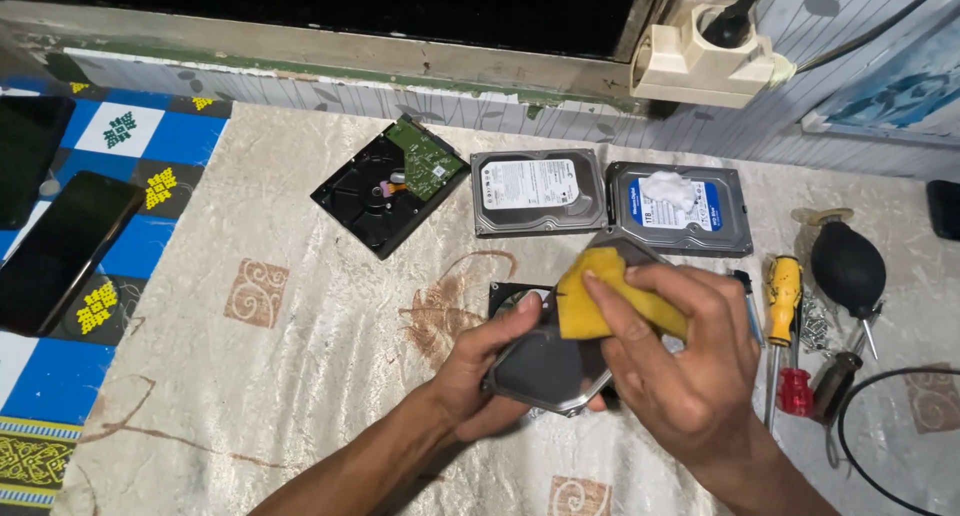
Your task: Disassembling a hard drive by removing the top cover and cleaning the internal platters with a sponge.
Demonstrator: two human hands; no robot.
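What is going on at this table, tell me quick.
A person is wiping a hard drive cover plate with a yellow cloth. The left hand grips the plate from below; the right hand presses the cloth on it. Three more hard drives lie behind, one with its circuit board up. Screwdrivers and a black air blower lie to the right.

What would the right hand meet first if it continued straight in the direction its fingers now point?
The right hand points up-left, pressing a yellow cloth on a metal hard drive cover. Beyond the cloth, it would probably meet the left hand, whose thumb lies nearby; depth is unclear.
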